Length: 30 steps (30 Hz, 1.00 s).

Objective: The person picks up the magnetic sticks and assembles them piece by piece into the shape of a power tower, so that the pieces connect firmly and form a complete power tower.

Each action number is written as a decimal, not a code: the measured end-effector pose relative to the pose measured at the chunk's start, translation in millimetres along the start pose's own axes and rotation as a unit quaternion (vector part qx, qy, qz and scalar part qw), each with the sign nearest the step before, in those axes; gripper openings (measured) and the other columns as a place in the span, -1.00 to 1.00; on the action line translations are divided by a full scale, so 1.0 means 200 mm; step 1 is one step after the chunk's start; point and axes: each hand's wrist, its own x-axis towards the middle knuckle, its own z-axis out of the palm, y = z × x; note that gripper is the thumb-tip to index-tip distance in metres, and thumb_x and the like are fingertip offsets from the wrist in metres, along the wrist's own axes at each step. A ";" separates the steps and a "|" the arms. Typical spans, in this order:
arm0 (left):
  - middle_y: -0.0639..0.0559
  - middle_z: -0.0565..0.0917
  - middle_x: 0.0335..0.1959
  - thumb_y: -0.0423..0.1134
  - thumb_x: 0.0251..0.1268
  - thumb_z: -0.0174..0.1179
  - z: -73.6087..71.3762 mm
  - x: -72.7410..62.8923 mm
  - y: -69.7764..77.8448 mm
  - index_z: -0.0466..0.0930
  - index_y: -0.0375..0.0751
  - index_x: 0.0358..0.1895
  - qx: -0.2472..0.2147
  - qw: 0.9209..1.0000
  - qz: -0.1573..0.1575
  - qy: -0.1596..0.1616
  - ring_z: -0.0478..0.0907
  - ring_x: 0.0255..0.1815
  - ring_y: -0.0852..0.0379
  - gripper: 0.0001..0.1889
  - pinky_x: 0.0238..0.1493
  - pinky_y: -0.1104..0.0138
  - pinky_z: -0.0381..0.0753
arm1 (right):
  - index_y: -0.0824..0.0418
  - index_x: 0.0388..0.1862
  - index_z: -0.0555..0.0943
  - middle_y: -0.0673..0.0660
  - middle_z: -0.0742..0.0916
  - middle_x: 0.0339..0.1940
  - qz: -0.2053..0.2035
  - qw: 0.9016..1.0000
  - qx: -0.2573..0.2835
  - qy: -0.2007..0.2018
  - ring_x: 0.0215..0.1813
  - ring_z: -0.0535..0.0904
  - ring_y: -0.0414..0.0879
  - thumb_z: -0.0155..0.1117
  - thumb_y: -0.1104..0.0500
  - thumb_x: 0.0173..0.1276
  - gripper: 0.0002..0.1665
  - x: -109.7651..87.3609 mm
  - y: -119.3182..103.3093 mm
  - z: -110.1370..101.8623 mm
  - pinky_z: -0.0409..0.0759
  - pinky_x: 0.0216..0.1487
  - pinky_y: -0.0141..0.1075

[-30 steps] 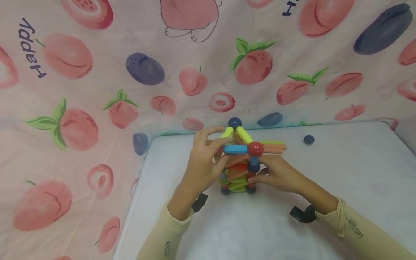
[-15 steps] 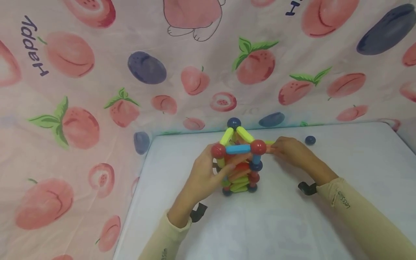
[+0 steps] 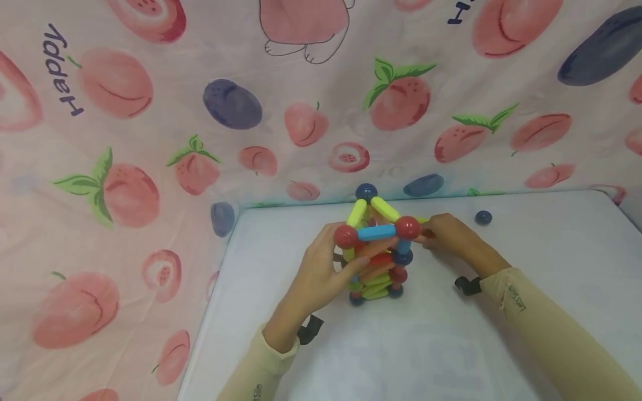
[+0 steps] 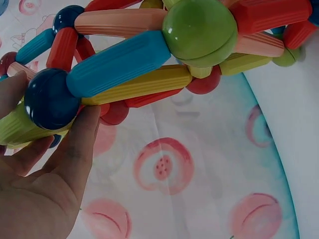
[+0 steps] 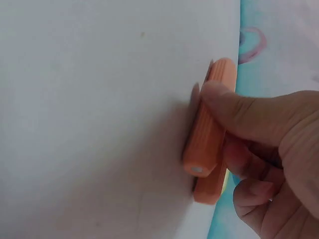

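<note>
A tower of coloured magnetic rods and balls stands on the table, with red balls at its upper front corners and a dark blue ball on top. My left hand holds its left side; in the left wrist view the thumb and fingers grip around a dark blue ball and a green rod. Right of the tower, my right hand pinches an orange magnetic rod at the tabletop. A second orange rod lies right beside it, and yellow-green shows behind.
A loose dark blue ball lies on the white table to the right of my right hand. Behind the table's back edge hangs a pink fruit-print cloth.
My right hand has left the tower's lower right side and moved right and back to the loose orange rods. My left hand has shifted from the upper front to the tower's left side.
</note>
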 end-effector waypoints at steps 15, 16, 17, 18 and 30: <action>0.12 0.53 0.24 0.03 0.35 0.35 0.00 0.00 0.00 0.32 0.01 0.42 0.002 1.000 -0.014 0.000 0.53 0.19 0.21 -0.35 -0.05 0.37 0.71 | 0.10 0.00 0.72 0.07 0.78 -0.13 0.010 0.994 0.106 0.009 -0.07 0.62 0.02 0.44 -0.04 0.35 -0.67 -0.13 0.00 -0.15 0.69 -0.08 -0.06; 0.13 0.53 0.23 0.03 0.35 0.35 0.00 0.00 0.00 0.32 0.02 0.42 0.002 1.000 -0.014 0.000 0.53 0.19 0.21 -0.35 -0.05 0.37 0.71 | 0.11 0.02 0.71 0.09 0.78 -0.09 0.005 0.992 0.128 0.020 -0.02 0.63 0.05 0.41 -0.06 0.38 -0.64 -0.15 -0.03 -0.19 0.70 -0.04 -0.02; 0.13 0.53 0.23 0.03 0.35 0.35 0.00 0.00 0.00 0.32 0.02 0.42 0.002 1.000 -0.014 -0.001 0.53 0.19 0.21 -0.35 -0.05 0.37 0.71 | 0.11 0.04 0.69 0.11 0.77 -0.06 0.005 0.988 0.150 0.030 0.03 0.62 0.08 0.39 -0.09 0.40 -0.61 -0.17 -0.07 -0.24 0.69 0.00 0.03; 0.13 0.52 0.23 0.03 0.35 0.35 0.00 0.00 0.00 0.31 0.02 0.42 0.002 1.000 -0.014 -0.001 0.53 0.19 0.21 -0.35 -0.05 0.37 0.71 | 0.12 0.06 0.67 0.12 0.76 -0.03 0.006 0.983 0.176 0.043 0.08 0.62 0.09 0.38 -0.12 0.41 -0.59 -0.19 -0.12 -0.30 0.69 0.05 0.06; 0.10 0.55 0.21 0.00 0.37 0.34 0.00 0.01 0.00 0.32 -0.05 0.41 0.011 1.000 -0.006 -0.004 0.54 0.19 0.21 -0.36 -0.01 0.36 0.72 | 0.31 0.16 0.63 0.00 0.76 -0.16 -0.231 0.889 0.332 0.212 -0.14 0.72 -0.16 0.32 0.39 0.39 -0.63 -0.47 -0.66 -0.70 0.70 -0.08 -0.47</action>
